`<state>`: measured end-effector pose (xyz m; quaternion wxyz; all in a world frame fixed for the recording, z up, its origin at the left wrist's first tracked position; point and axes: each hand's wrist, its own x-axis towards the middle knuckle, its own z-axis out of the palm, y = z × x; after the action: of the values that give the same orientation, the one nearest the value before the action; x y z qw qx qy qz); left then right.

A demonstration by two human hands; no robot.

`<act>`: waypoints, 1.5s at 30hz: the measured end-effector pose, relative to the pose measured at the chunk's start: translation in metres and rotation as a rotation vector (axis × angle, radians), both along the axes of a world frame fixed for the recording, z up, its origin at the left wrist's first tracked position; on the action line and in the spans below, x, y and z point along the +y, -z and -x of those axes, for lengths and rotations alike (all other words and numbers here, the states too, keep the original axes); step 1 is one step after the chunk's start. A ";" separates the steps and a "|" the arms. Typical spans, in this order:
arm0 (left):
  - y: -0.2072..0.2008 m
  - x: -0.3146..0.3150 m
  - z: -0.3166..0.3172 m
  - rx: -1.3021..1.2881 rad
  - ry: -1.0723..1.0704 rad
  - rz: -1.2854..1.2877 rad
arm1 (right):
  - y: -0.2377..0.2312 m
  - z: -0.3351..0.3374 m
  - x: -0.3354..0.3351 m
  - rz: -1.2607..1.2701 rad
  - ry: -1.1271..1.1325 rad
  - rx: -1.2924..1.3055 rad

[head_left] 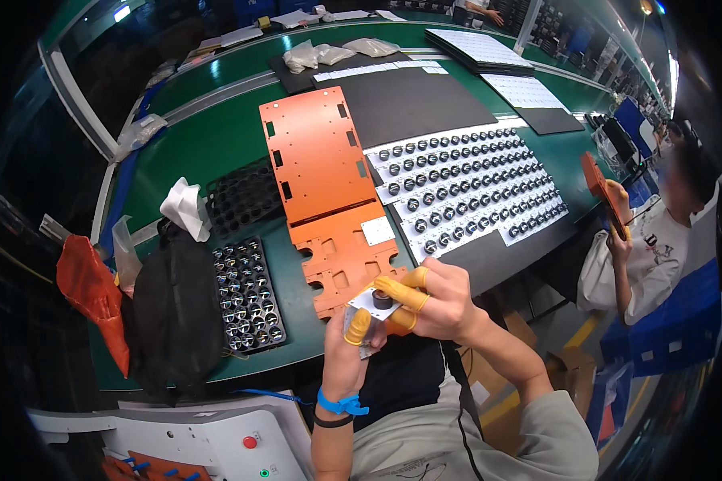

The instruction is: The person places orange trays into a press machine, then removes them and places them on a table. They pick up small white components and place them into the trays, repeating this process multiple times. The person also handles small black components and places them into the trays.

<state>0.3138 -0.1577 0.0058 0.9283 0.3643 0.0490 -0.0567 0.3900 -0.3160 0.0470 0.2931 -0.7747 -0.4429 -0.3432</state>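
Observation:
Near the table's front edge, my left hand (351,341), with yellow finger cots, pinches a small white square plate (362,301). A short black cylinder like a lens holder (383,300) sits upright on that plate. The fingers of my right hand (441,301), also in yellow finger cots, close around the cylinder from the right. Just beyond my hands lies an orange fixture (317,204) with cutouts, partly covered by them. Another white square plate (379,232) rests on its lower part.
A black tray of shiny round lenses (267,330) stands left, with another dark tray (245,192) behind. Right are white sheets (501,232) bearing rows of black cylinders. Black bags (176,297) and an orange bag (92,293) hang left. A co-worker (658,240) holds an orange fixture.

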 end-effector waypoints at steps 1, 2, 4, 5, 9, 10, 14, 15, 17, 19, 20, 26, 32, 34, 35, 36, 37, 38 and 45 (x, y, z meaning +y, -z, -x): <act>0.000 -0.001 -0.001 -0.030 -0.004 -0.028 | 0.000 0.001 -0.001 0.009 0.004 0.005; 0.001 0.000 -0.001 -0.060 -0.009 -0.055 | 0.001 0.002 -0.003 0.019 0.007 0.011; 0.001 -0.002 -0.001 -0.086 -0.043 -0.094 | 0.003 0.003 -0.004 0.024 0.000 0.020; 0.001 -0.003 0.000 -0.081 -0.072 -0.105 | 0.003 0.004 -0.002 0.013 -0.004 0.047; 0.006 -0.006 0.002 -0.020 -0.198 -0.179 | 0.003 0.008 0.003 0.009 -0.015 0.162; 0.006 -0.005 0.001 -0.023 -0.186 -0.196 | 0.003 0.008 0.002 0.015 -0.020 0.190; 0.003 0.001 -0.009 -0.062 -0.220 -0.570 | 0.021 -0.009 -0.009 -0.016 0.063 0.181; 0.002 0.001 -0.014 -0.079 -0.249 -0.740 | 0.027 -0.013 -0.012 -0.045 0.133 0.338; -0.001 0.000 -0.024 -0.165 -0.432 -1.000 | 0.033 -0.025 -0.019 -0.101 0.269 0.639; -0.010 0.009 -0.031 -0.228 -0.476 -1.384 | 0.035 -0.038 -0.028 0.019 0.332 0.763; -0.009 0.009 -0.035 -0.235 -0.450 -1.528 | 0.038 -0.043 -0.031 0.083 0.351 0.832; 0.015 0.011 -0.046 -0.424 -0.273 -1.831 | 0.044 -0.069 -0.032 0.256 0.159 1.310; 0.019 0.006 -0.050 -0.494 -0.221 -1.867 | 0.024 -0.086 -0.025 0.475 0.260 1.319; 0.017 0.004 -0.050 -0.509 -0.242 -1.899 | 0.031 -0.077 -0.026 0.398 0.338 1.060; 0.017 0.000 -0.051 -0.530 -0.243 -1.901 | 0.036 -0.062 -0.026 0.321 0.405 0.848; 0.017 -0.002 -0.052 -0.512 -0.235 -1.891 | 0.036 -0.045 -0.029 0.225 0.505 0.729; 0.016 -0.001 -0.050 -0.487 -0.225 -1.913 | 0.027 -0.028 -0.036 0.154 0.496 0.709; 0.017 0.000 -0.050 -0.512 -0.246 -1.934 | 0.026 -0.012 -0.050 -0.090 0.451 0.807; -0.002 -0.009 -0.039 -0.556 -0.369 -1.986 | 0.107 0.052 -0.277 -1.418 0.500 0.744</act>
<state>0.3529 -0.1663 0.0075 0.1846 0.9499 -0.0866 0.2371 0.3380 -0.5931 -0.0599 0.7529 -0.5450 0.1880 -0.3174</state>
